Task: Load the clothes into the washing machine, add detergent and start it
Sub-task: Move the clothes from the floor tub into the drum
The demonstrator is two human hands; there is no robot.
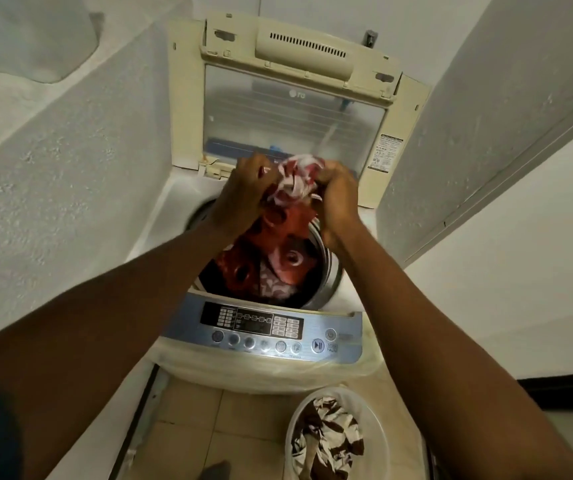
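A top-loading washing machine (181, 192) stands in a narrow alcove with its lid (295, 109) raised. Above the open drum, my left hand (243, 195) and my right hand (338, 202) both grip a bunched red and white patterned cloth (295, 181). The cloth hangs down into the drum, where more red patterned fabric (278, 268) lies. The blue control panel (264, 330) with its buttons faces me at the front edge.
A white laundry basket (377, 420) holding brown and white clothes (326, 438) sits on the tiled floor (209, 427) at the lower right. Rough white walls (70, 168) close in on both sides of the machine.
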